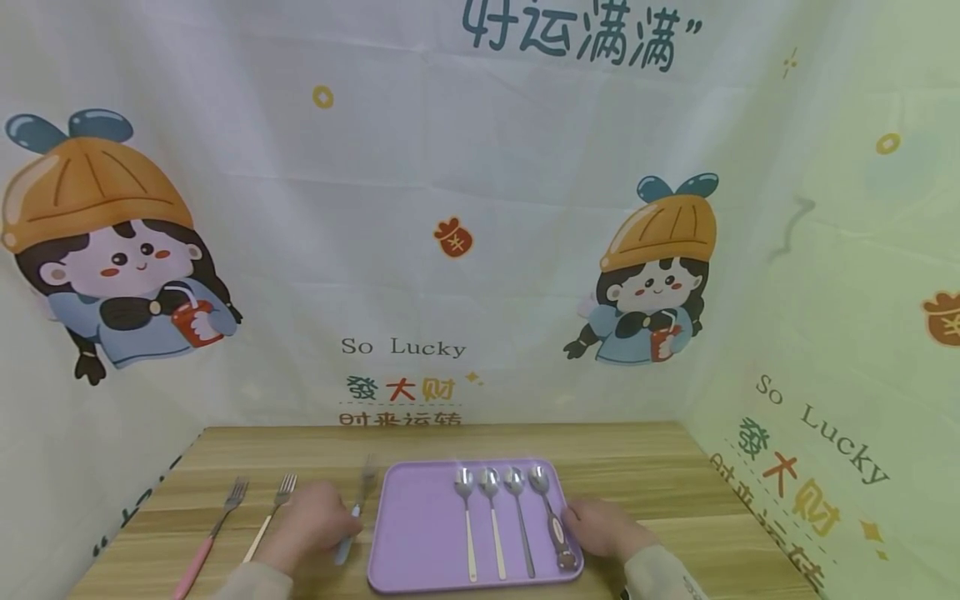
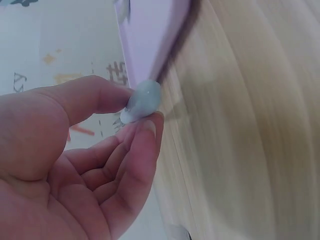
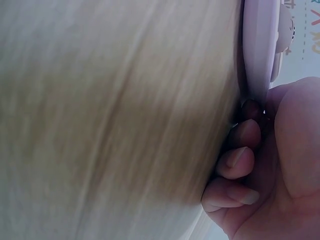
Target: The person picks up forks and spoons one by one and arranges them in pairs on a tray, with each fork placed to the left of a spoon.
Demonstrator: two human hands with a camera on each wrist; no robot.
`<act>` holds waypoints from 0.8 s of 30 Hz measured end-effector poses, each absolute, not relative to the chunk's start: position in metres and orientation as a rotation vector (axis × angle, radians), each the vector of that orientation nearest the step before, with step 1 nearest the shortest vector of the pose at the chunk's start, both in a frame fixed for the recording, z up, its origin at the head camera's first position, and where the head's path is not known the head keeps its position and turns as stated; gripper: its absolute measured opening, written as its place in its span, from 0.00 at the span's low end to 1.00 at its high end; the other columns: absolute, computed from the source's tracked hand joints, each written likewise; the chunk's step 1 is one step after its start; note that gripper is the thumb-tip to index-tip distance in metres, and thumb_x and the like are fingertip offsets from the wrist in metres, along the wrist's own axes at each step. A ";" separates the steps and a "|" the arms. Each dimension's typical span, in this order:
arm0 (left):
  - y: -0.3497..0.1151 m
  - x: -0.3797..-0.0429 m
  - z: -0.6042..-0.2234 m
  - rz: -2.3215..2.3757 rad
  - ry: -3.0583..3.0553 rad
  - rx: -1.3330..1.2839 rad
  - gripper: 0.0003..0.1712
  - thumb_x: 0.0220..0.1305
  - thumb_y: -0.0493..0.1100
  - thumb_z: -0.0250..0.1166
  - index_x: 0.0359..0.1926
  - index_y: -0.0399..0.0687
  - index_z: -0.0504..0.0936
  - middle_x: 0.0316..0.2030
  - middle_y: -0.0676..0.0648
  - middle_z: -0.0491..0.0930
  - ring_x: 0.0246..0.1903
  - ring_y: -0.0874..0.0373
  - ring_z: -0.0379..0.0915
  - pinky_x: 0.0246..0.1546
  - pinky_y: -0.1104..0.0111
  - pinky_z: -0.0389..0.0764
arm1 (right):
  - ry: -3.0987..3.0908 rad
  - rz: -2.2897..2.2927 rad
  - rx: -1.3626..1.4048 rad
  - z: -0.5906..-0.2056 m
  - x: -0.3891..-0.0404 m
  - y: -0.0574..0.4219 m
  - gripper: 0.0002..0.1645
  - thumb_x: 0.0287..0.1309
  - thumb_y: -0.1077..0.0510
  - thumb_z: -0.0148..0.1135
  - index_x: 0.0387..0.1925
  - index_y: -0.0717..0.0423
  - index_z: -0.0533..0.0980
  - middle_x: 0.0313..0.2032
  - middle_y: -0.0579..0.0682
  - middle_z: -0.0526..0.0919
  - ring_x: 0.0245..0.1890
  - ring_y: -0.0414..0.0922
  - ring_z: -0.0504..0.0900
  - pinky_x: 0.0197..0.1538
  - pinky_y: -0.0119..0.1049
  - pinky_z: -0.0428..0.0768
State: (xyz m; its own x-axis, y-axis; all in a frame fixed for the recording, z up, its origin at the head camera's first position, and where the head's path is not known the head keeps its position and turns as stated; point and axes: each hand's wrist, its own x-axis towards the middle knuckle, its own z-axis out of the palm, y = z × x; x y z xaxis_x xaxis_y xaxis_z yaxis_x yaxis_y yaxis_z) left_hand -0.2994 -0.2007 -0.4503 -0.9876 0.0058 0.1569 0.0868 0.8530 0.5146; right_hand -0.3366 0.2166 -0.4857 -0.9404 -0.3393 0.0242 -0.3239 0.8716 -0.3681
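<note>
My left hand (image 1: 318, 517) pinches a fork by its light blue handle (image 1: 345, 548), just left of the purple tray (image 1: 412, 533). The fork's tines point away toward the back wall and look blurred. In the left wrist view, thumb and fingertips meet on the rounded pale blue handle end (image 2: 145, 100). My right hand (image 1: 600, 527) grips the tray's right edge, its fingers (image 3: 237, 162) curled at the rim in the right wrist view. On the tray's right half lie several spoons (image 1: 492, 525) side by side. The rightmost spoon (image 1: 557, 529) has a thick brown, bear-shaped handle.
Left of my left hand, a fork with a pink handle (image 1: 198, 562) and a fork with a cream handle (image 1: 258, 537) lie on the wooden table (image 1: 660, 467). A printed cloth (image 1: 517, 308) hangs behind the table and along its sides.
</note>
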 end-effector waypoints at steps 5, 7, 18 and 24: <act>-0.180 -0.304 -0.451 -0.888 -2.888 -0.090 0.18 0.39 0.35 0.69 0.08 0.48 0.68 0.08 0.52 0.69 0.09 0.60 0.63 0.11 0.71 0.67 | 3.001 -0.569 -0.526 -0.485 -0.336 0.216 0.20 0.76 0.51 0.44 0.52 0.58 0.78 0.48 0.59 0.82 0.50 0.59 0.77 0.56 0.61 0.72; -0.172 -0.305 -0.450 -0.900 -2.903 -0.086 0.17 0.39 0.35 0.70 0.09 0.47 0.69 0.09 0.51 0.70 0.10 0.60 0.63 0.11 0.72 0.66 | 3.007 -0.562 -0.538 -0.485 -0.337 0.217 0.20 0.76 0.52 0.45 0.51 0.58 0.79 0.47 0.59 0.82 0.50 0.59 0.77 0.55 0.61 0.72; -0.132 -0.310 -0.457 -0.955 -2.944 -0.087 0.15 0.37 0.32 0.73 0.25 0.33 0.74 0.21 0.44 0.72 0.19 0.53 0.71 0.19 0.65 0.79 | 3.025 -0.548 -0.577 -0.485 -0.337 0.216 0.17 0.76 0.53 0.45 0.41 0.53 0.79 0.39 0.55 0.83 0.45 0.57 0.79 0.52 0.60 0.74; -0.119 -0.306 -0.463 -0.971 -2.952 -0.113 0.18 0.37 0.33 0.74 0.28 0.33 0.73 0.23 0.43 0.71 0.22 0.52 0.70 0.24 0.61 0.80 | 3.032 -0.541 -0.573 -0.487 -0.338 0.216 0.17 0.76 0.53 0.45 0.44 0.54 0.80 0.41 0.56 0.83 0.46 0.58 0.79 0.53 0.60 0.74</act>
State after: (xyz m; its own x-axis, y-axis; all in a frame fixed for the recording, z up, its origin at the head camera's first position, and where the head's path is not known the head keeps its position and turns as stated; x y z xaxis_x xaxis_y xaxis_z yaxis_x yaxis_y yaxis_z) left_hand -0.3061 -0.1187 -0.4631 -0.9969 0.0590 0.0527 0.0788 0.8023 0.5917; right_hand -0.3381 0.2162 -0.4869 -0.9331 -0.3554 0.0547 -0.3524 0.8734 -0.3360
